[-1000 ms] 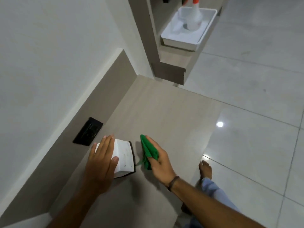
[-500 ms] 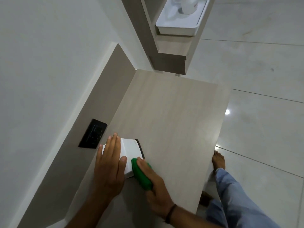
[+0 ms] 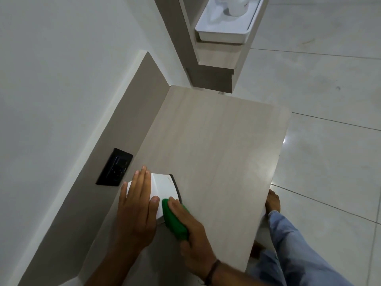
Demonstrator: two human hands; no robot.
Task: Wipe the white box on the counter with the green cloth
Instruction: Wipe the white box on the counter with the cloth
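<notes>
A small white box [image 3: 165, 187] with a dark edge sits on the pale wooden counter [image 3: 216, 145] near its left side. My left hand [image 3: 136, 205] lies flat over the box's left part, fingers spread, holding it down. My right hand [image 3: 192, 230] grips the bunched green cloth [image 3: 174, 220] and presses it against the box's near right side. Most of the box's left face is hidden under my left hand.
A black wall socket [image 3: 114, 167] is set in the grey backsplash left of the box. A white tray [image 3: 223, 30] with a white bottle sits on a shelf beyond the counter. My bare foot [image 3: 272, 201] and jeans leg stand on the tiled floor at right.
The right hand has brought the green cloth from beside the box onto its near right side and stays pressed there. The left hand still holds the box. The camera has tilted.
</notes>
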